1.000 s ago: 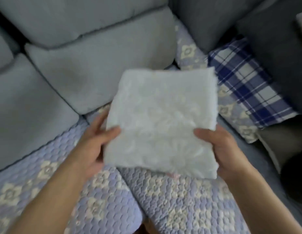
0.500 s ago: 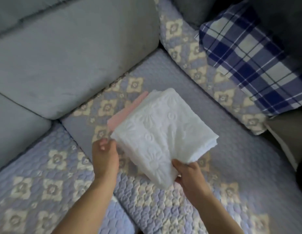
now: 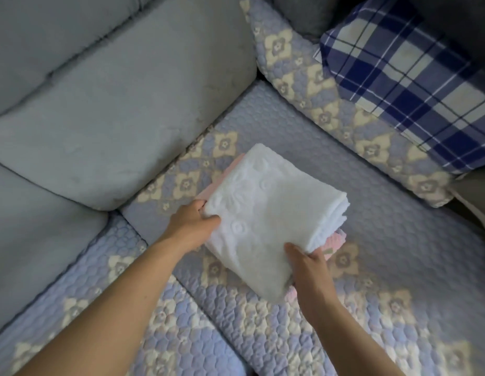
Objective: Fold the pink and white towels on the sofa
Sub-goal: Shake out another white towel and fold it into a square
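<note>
White towel (image 3: 265, 213) now over mostly-hidden pink towel (image 3: 334, 244)

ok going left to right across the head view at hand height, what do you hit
grey back cushion → left hand → white towel → right hand → pink towel peeking out → quilted seat cover

Pink towel (image 3: 334, 241) mostly hidden under the white towel (image 3: 265, 213); only edge slivers show. My left hand (image 3: 194, 225) fingers tucked beneath the white towel, unseen. Plaid pillow (image 3: 415, 85) cut off by right edge. Both forearms run out of frame.
</note>
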Demonstrator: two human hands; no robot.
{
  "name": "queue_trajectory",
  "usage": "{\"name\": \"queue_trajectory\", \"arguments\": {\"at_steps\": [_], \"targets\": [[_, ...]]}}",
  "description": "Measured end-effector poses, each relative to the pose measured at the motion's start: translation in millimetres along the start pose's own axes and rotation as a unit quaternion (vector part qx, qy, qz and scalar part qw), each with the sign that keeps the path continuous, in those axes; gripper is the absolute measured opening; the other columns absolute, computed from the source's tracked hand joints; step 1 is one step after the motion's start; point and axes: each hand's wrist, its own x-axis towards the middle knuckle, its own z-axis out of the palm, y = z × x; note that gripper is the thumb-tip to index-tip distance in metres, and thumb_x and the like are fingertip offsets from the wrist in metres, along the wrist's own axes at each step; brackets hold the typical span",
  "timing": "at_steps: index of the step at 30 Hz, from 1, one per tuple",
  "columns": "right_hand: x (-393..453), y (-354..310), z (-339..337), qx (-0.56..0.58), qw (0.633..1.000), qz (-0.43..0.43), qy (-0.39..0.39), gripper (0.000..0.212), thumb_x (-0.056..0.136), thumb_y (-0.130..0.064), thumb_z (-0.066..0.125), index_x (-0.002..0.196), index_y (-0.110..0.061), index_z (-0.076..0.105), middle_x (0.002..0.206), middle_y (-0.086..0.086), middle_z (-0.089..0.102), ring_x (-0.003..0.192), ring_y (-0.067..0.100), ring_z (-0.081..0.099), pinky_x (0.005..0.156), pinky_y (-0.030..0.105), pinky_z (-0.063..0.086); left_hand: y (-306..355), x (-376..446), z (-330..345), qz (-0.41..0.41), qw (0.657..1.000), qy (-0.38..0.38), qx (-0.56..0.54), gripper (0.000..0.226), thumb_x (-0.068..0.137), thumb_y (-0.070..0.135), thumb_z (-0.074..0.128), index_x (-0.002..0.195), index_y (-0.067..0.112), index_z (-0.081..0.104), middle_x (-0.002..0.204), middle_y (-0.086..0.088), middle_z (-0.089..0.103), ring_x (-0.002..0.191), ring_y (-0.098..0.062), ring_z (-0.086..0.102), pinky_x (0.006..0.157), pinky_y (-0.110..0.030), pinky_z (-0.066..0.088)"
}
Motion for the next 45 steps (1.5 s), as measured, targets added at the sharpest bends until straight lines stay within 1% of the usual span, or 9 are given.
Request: {"name": "queue_trajectory", "arguments": {"at_steps": [3, 6, 11, 16, 24, 29, 34, 38, 45], "targets": [[7.3, 13.2, -7.0, -0.013, 0.992, 0.037, 0.116, 0.048, 0.079, -0.034, 0.078, 0.122, -0.021, 0.059, 0.112, -0.001, 0.073, 0.097, 0.014, 0.072, 0.076, 0.035, 0.06, 5.0, 32.4, -4.6, 0.02, 0.997, -0.077, -0.005, 0.104, 0.071, 0.071, 0.071, 0.156, 0.027, 0.029, 0.156, 0.004, 0.04, 0.134, -0.017, 0.049, 0.109, -0.037, 0.043], [26.8, 29.5, -17.1, -0.169, 0.956, 0.124, 0.207, 0.098, 0.062, -0.058, 0.086, 0.14, -0.02, 0.04, 0.141, 0.006, 0.045, 0.13, 0.028, 0.048, 0.108, 0.053, 0.042, 22.5, 75.0, -4.3, 0.046, 0.979, -0.2, 0.013, 0.145, 0.046, 0.081, 0.075, 0.16, 0.032, 0.001, 0.161, 0.012, 0.026, 0.139, -0.005, 0.033, 0.112, -0.028, 0.033], [59.9, 53.0, -27.8, 0.091, 0.968, 0.23, 0.034, 0.08, 0.073, -0.047, 0.086, 0.139, -0.02, 0.053, 0.125, 0.004, 0.07, 0.113, 0.025, 0.068, 0.101, 0.048, 0.053, 15.0, 126.6, 31.7, 0.053, 0.953, -0.239, 0.18, 0.135, 0.058, 0.081, 0.075, 0.156, 0.044, -0.011, 0.165, 0.011, 0.017, 0.147, -0.016, 0.03, 0.116, -0.033, 0.028], [72.8, 75.2, -28.4, 0.069, 0.992, 0.097, 0.05, 0.088, 0.063, -0.057, 0.088, 0.139, -0.038, 0.048, 0.126, -0.01, 0.069, 0.113, 0.016, 0.068, 0.094, 0.043, 0.057, 2.8, 136.2, 40.4, 0.058, 0.966, -0.228, 0.109, 0.133, 0.051, 0.083, 0.075, 0.154, 0.05, -0.002, 0.159, 0.016, 0.028, 0.141, -0.017, 0.038, 0.112, -0.038, 0.034], [29.0, 46.4, -57.0, -0.001, 0.997, 0.035, -0.07, 0.051, 0.079, -0.044, 0.079, 0.125, -0.027, 0.065, 0.115, 0.0, 0.075, 0.096, 0.01, 0.074, 0.068, 0.019, 0.059, -52.3, 13.0, 34.8, 0.022, 0.984, -0.144, -0.104, 0.127, 0.053, 0.074, 0.083, 0.154, 0.037, 0.015, 0.144, 0.01, 0.049, 0.116, -0.014, 0.054, 0.093, -0.029, 0.042], [-56.5, 43.1, -29.7, -0.088, 0.963, 0.075, -0.242, 0.056, 0.086, -0.04, 0.08, 0.137, -0.031, 0.059, 0.137, 0.008, 0.064, 0.119, 0.024, 0.066, 0.091, 0.041, 0.058, -155.0, -141.1, 3.6, -0.071, 0.971, -0.031, -0.228, 0.132, 0.042, 0.081, 0.082, 0.151, 0.04, 0.022, 0.138, 0.013, 0.053, 0.115, -0.012, 0.059, 0.096, -0.032, 0.049], [-153.2, 75.2, 59.3, -0.205, 0.914, 0.122, -0.328, 0.072, 0.066, -0.051, 0.092, 0.13, -0.036, 0.064, 0.12, -0.001, 0.074, 0.107, 0.021, 0.072, 0.074, 0.032, 0.061, -271.0, -295.3, -39.3, -0.146, 0.926, 0.076, -0.338, 0.127, 0.047, 0.079, 0.084, 0.151, 0.045, 0.018, 0.128, 0.028, 0.051, 0.109, 0.003, 0.057, 0.095, -0.029, 0.05], [-254.5, 111.7, 144.9, -0.272, 0.847, 0.13, -0.438, 0.056, 0.071, -0.049, 0.09, 0.122, -0.044, 0.066, 0.126, -0.003, 0.071, 0.112, 0.019, 0.07, 0.086, 0.037, 0.06, -370.7, -419.9, -70.9, -0.169, 0.88, 0.186, -0.403, 0.119, 0.052, 0.079, 0.081, 0.149, 0.044, 0.022, 0.124, 0.03, 0.054, 0.1, 0.014, 0.057, 0.083, -0.018, 0.05], [-487.6, 227.2, 270.9, -0.35, 0.765, 0.039, -0.54, 0.048, 0.079, -0.043, 0.083, 0.123, -0.037, 0.067, 0.122, -0.001, 0.073, 0.109, 0.017, 0.071, 0.077, 0.024, 0.059, -564.5, -625.8, -100.2, -0.149, 0.805, 0.331, -0.47, 0.104, 0.06, 0.073, 0.082, 0.146, 0.043, 0.033, 0.128, 0.028, 0.06, 0.111, 0.004, 0.063, 0.09, -0.023, 0.053]]}}
